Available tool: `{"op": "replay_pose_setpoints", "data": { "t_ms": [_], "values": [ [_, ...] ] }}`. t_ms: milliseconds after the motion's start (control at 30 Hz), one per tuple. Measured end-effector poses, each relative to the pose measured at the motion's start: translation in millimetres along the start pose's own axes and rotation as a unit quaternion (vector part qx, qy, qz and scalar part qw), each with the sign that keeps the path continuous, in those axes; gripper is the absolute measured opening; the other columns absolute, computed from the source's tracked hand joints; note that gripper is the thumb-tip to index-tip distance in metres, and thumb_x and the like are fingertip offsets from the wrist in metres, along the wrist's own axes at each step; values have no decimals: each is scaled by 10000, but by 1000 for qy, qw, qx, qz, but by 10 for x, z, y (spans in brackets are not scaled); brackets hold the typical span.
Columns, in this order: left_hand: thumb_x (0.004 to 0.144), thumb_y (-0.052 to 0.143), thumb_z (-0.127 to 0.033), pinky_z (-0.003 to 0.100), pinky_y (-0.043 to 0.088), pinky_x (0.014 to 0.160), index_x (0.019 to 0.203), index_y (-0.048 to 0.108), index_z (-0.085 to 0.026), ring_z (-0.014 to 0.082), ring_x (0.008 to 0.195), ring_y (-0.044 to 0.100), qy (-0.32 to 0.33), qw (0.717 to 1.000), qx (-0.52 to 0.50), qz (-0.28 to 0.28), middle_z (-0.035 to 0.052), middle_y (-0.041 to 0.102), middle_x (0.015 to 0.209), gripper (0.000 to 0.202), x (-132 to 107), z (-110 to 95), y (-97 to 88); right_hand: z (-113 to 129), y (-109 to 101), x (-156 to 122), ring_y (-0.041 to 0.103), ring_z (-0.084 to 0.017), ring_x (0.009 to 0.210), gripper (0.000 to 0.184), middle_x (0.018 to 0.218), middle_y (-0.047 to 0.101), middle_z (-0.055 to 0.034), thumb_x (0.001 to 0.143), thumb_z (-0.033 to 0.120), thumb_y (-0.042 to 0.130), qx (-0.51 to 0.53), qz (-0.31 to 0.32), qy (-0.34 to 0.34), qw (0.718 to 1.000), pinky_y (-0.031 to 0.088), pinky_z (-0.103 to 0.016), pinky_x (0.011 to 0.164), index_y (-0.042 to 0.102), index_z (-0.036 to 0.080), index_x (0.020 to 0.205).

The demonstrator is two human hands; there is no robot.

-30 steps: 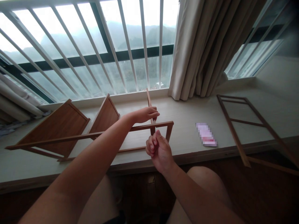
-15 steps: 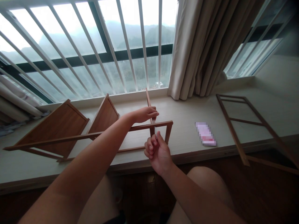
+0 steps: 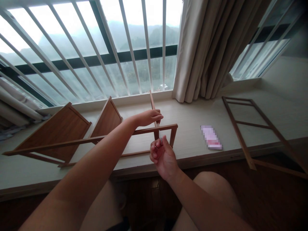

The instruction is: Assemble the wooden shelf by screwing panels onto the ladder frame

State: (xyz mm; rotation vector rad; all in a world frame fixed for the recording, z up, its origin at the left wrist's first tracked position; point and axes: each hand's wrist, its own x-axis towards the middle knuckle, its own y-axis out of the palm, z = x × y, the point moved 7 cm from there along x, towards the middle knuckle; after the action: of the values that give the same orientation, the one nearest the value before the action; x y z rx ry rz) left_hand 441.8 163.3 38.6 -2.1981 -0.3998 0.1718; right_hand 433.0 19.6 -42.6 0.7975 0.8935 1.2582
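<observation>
A wooden shelf frame [image 3: 81, 141] lies on its side on the pale ledge, with two slatless brown panels, one a larger panel [image 3: 56, 128] and the other a smaller panel [image 3: 107, 120], standing up from it. My left hand [image 3: 150, 117] reaches over the long rail, its fingers closed around a wooden crossbar [image 3: 153, 102] near the frame's right end. Just below, my right hand [image 3: 164, 158] pinches a thin silver hex key [image 3: 161, 136], whose tip meets the wood by the rail joint. The tip itself is hidden.
A second wooden frame [image 3: 249, 125] leans over the ledge's edge on the right. Between the frames lies a pink, pixelated flat object [image 3: 211, 137]. Behind are a barred window [image 3: 127, 48] and a beige curtain [image 3: 199, 54]. My knees are below the ledge [image 3: 187, 112].
The fingers of my right hand have loosened and shifted slightly around the hex key, showing more of it. My left hand stays on the crossbar, and the frame looks still.
</observation>
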Motion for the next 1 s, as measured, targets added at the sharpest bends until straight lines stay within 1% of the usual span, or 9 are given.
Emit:
{"op": "replay_pose_setpoints", "data": {
  "t_ms": [133, 233, 300, 467, 533, 667, 767, 867, 1000],
  "values": [
    [905, 378, -530, 278, 408, 790, 728, 626, -145, 129, 737, 498, 1, 1000, 3, 0, 31, 504, 844, 490, 0, 16, 2, 47, 5, 1, 410, -58, 453, 304, 725, 592, -2, 810, 421, 651, -16, -5, -24, 1000, 231, -174, 357, 518, 172, 699],
    [908, 375, -531, 277, 406, 792, 731, 620, -147, 128, 738, 499, 5, 1000, 5, 3, 28, 502, 847, 488, 2, 17, 7, 66, 8, -7, 408, -55, 452, 301, 729, 595, -6, 820, 410, 640, -33, -11, -36, 999, 234, -175, 358, 529, 165, 685],
    [909, 373, -531, 278, 405, 796, 734, 624, -146, 128, 739, 498, 6, 1000, 7, 3, 29, 504, 850, 491, 5, 22, 8, 98, 18, -15, 402, -54, 452, 317, 725, 598, -11, 829, 413, 629, -59, -13, -51, 997, 232, -176, 361, 532, 160, 665],
    [910, 368, -531, 277, 407, 803, 746, 639, -145, 129, 748, 500, 4, 1000, 9, 2, 32, 507, 854, 500, 9, 40, 7, 259, 29, -25, 406, -51, 462, 327, 722, 602, -31, 853, 371, 605, -151, -22, -120, 981, 238, -183, 382, 543, 139, 630],
    [911, 360, -535, 276, 407, 808, 746, 641, -145, 129, 749, 500, 3, 1000, 10, 4, 32, 507, 852, 508, 9, 42, 13, 267, 3, -13, 405, -54, 456, 336, 708, 595, -28, 863, 373, 585, -159, -31, -120, 979, 233, -186, 381, 524, 143, 626],
    [910, 359, -537, 276, 408, 805, 739, 637, -145, 127, 739, 496, 1, 1000, 15, 2, 30, 509, 845, 510, 9, 40, 16, 244, -35, -4, 380, -56, 421, 371, 634, 562, -1, 866, 397, 564, -181, -37, -134, 974, 217, -197, 375, 439, 167, 603],
    [911, 358, -533, 276, 406, 809, 737, 637, -146, 128, 744, 499, 2, 1000, 12, 2, 32, 513, 851, 508, 9, 40, 15, 264, -46, -8, 345, -58, 410, 407, 541, 506, 21, 864, 409, 567, -252, -43, -158, 954, 209, -208, 385, 423, 173, 565],
    [907, 366, -536, 280, 406, 818, 738, 642, -145, 131, 751, 503, 2, 1000, 7, 3, 35, 517, 854, 507, 11, 43, 15, 337, -45, 1, 322, -65, 422, 454, 442, 413, 41, 860, 399, 582, -348, -41, -178, 920, 239, -223, 430, 431, 168, 499],
    [906, 369, -531, 282, 410, 810, 736, 645, -147, 131, 745, 501, 4, 1000, 4, -1, 32, 504, 844, 503, 11, 29, 15, 449, -61, 35, 297, -71, 428, 468, 416, 344, 55, 842, 384, 597, -430, -35, -179, 884, 225, -242, 452, 408, 173, 470]
  ]
}}
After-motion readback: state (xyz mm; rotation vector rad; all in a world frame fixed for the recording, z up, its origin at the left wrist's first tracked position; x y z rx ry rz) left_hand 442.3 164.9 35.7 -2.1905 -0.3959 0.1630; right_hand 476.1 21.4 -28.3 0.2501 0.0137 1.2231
